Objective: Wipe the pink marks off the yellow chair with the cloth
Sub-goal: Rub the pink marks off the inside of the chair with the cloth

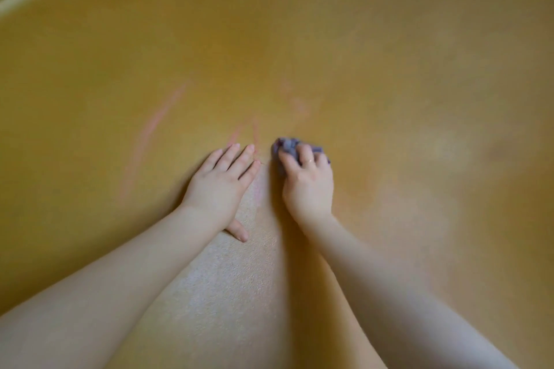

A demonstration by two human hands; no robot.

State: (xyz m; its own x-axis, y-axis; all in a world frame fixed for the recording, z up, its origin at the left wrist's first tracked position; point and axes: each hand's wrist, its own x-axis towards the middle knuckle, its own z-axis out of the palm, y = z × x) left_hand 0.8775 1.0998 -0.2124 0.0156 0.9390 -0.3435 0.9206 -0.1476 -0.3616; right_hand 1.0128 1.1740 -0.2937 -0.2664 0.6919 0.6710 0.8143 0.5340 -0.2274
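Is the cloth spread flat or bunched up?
Bunched up: the cloth is a crumpled wad gripped under the right hand's curled fingers, pressed on the yellow chair.

Lying flat, left hand [223, 180] blocking leftward sweep | yellow chair [389, 69] surface seemingly lying open ahead and rightward

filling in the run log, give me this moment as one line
left hand flat on yellow chair | right hand grips purple cloth | pink marks remain left of cloth
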